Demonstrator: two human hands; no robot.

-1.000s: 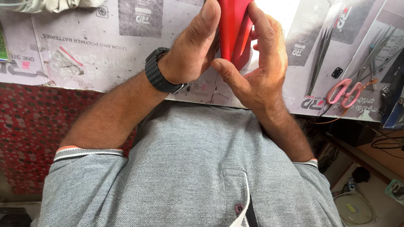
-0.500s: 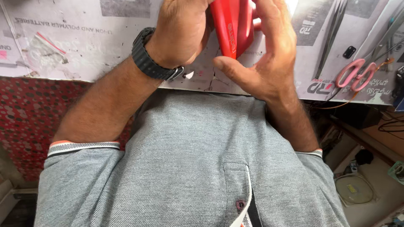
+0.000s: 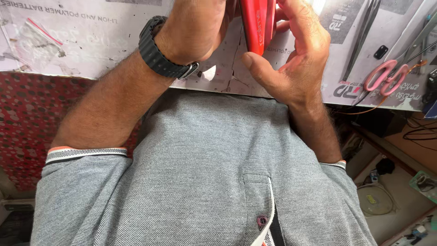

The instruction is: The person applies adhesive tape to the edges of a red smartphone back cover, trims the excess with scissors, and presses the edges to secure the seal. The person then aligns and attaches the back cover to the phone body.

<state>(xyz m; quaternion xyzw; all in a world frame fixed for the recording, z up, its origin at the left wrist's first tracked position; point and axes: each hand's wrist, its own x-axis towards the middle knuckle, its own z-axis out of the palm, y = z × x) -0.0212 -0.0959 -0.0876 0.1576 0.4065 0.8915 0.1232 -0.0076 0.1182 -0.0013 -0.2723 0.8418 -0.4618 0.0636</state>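
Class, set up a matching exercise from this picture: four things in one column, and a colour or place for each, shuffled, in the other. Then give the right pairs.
Things:
1. slim device
2. wristwatch
3. scissors
4. small plastic bag

Descriptions:
A. pink handles, at the mat's right side
B. red, held between both hands
C. black, on the left wrist
D. clear, at the mat's left side

Pairs: 1-B, 2-C, 3-A, 4-D

Red phone (image 3: 258,23) and fingertips beyond the top edge.

Small clear plastic bag (image 3: 38,38) (red-striped top) on the bench, far left.
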